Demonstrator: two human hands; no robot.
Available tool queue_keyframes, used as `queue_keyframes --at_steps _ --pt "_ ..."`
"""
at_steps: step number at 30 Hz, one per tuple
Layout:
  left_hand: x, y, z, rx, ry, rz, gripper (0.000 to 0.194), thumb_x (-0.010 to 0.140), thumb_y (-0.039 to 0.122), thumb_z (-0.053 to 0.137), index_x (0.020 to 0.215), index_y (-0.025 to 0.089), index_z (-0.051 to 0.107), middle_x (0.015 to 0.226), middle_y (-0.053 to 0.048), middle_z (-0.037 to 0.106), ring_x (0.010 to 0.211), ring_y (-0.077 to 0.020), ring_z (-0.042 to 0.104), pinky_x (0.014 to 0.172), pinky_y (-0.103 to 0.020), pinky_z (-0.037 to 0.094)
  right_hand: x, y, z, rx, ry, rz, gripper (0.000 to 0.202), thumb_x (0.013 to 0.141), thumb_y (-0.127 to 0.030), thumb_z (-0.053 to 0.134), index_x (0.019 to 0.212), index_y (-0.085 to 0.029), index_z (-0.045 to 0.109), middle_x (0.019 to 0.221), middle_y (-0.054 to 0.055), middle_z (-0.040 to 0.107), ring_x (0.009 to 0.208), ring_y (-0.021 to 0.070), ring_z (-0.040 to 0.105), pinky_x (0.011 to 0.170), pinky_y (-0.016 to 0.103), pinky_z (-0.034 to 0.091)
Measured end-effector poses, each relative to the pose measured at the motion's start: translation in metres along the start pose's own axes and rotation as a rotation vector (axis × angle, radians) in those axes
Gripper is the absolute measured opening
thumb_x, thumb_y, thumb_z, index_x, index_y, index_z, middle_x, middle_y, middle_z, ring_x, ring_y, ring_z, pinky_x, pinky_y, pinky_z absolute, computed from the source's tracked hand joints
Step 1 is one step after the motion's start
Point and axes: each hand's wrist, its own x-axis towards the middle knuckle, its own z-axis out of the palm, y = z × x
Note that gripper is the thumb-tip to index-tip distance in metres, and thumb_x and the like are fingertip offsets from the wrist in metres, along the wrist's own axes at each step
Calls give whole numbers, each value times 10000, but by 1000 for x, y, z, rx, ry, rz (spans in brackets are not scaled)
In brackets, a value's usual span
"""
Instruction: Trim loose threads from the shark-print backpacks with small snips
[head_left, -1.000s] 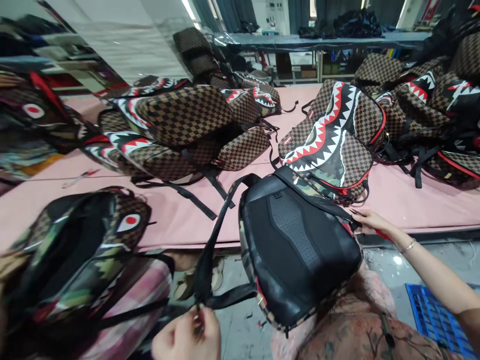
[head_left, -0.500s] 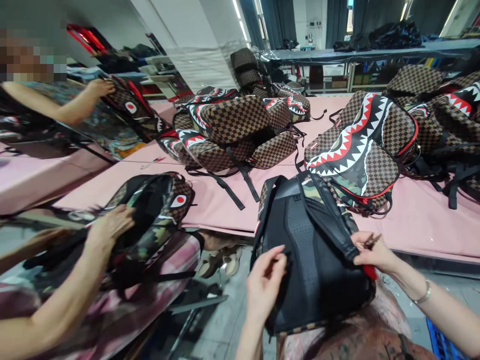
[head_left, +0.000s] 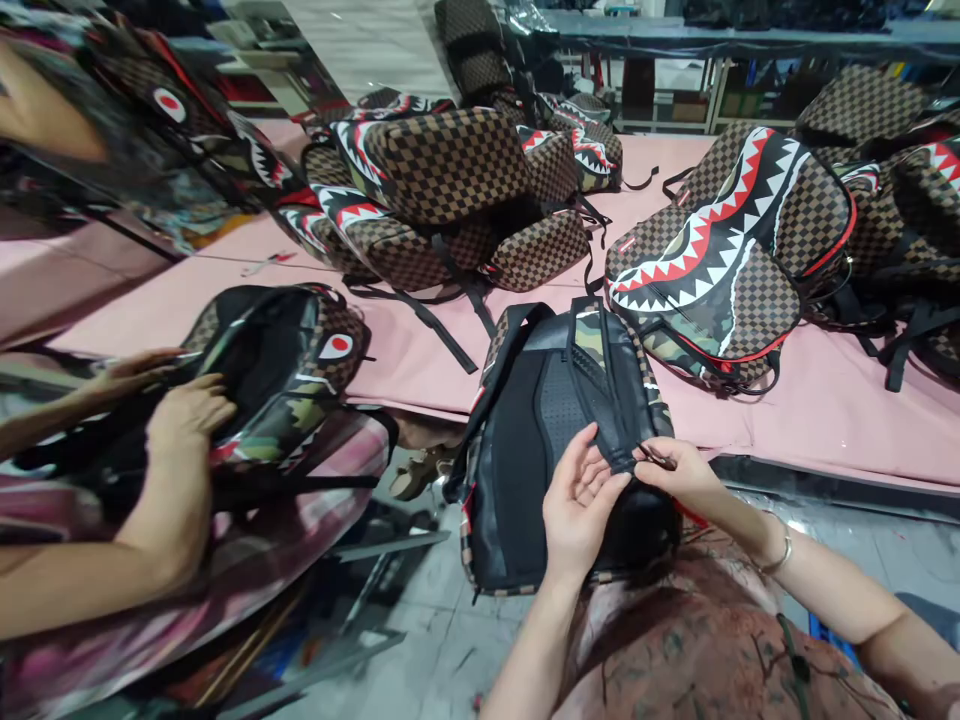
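A backpack (head_left: pixel 510 470) leans on its checkered front between my lap and the table edge, its black padded back facing up. My right hand (head_left: pixel 679 470) pinches the lower end of a black shoulder strap (head_left: pixel 611 400). A small dark tool (head_left: pixel 657 457), which looks like thread snips, is also in that hand, partly hidden by the fingers. Beside the strap end is my left hand (head_left: pixel 577 500), palm up, index finger and thumb apart. Its thumb tip is close to the strap; whether they touch I cannot tell.
On the pink table (head_left: pixel 750 440) lies a shark-mouth backpack (head_left: pixel 720 250), with several more heaped at right. A pile of checkered backpacks (head_left: pixel 457 165) stands behind. At left, a co-worker's hand (head_left: pixel 187 405) works on an open backpack (head_left: pixel 277 350). Another person's arm (head_left: pixel 45 100) is at far left.
My right hand has brought the strap end leftward to the middle of the backpack. My left hand has moved right toward it. The view has tipped down.
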Motion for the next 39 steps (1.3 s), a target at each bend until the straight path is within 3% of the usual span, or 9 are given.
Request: queue_keyframes --at_steps 5,9,13,16,21,23,26,32,39 --pt "-7 4 6 129 -20 53 398 588 115 726 972 215 685 870 -38 596 759 -114 559 745 -209 469 -11 -19 -20 -612 24 -338 246 719 -80 490 876 -190 644 731 27 617 648 133 537 582 233 378" --pt "-4 10 6 286 -177 115 367 594 112 717 938 240 707 810 -36 547 687 -117 508 637 -205 449 -5 -39 -33 -906 -142 -524 186 678 -43 478 711 -187 592 633 7 544 581 125 476 548 235 316" --pt "5 12 3 215 -226 17 268 566 159 750 830 199 733 700 -6 475 569 -84 435 521 -191 386 8 -48 -37 -857 -299 -640 151 742 -87 456 729 -186 568 621 -8 507 555 110 436 529 227 287" --pt "10 11 0 261 -214 48 141 571 197 750 709 178 729 611 10 476 534 -80 408 477 -187 328 14 -45 -31 -723 -321 -635 156 825 -147 432 738 -171 559 637 0 514 583 111 451 528 220 300" --pt "9 4 -4 420 -116 210 74 667 241 676 695 175 695 646 -7 557 593 -109 476 539 -211 367 15 -37 -22 -498 -236 -471 154 840 -157 449 726 -168 552 677 -2 547 618 103 495 563 202 362" --pt "5 -1 -4 437 -22 227 87 699 254 646 693 172 672 652 -6 572 596 -110 492 551 -213 381 13 -36 -24 -435 -135 -360 65 833 -184 489 832 -181 555 762 0 583 689 113 537 611 205 401" --pt "0 -9 -3 423 121 223 90 719 260 626 698 173 640 648 7 584 596 -102 505 561 -200 394 9 -31 -33 -522 19 -295 195 835 -227 520 1026 -192 508 922 32 604 810 146 564 704 250 431" --pt "-3 -17 -5 397 181 235 96 738 262 619 694 178 622 647 26 568 596 -85 489 569 -178 390 5 -23 -46 -852 -61 -644 174 886 -295 471 932 -161 571 844 66 623 793 181 544 711 290 413" --pt "-5 -16 -4 388 149 230 91 730 262 634 695 178 631 682 18 582 647 -96 513 616 -189 405 8 -52 -49 -1136 -178 -780 121 872 -200 478 864 -162 593 783 53 601 707 159 492 637 274 338"
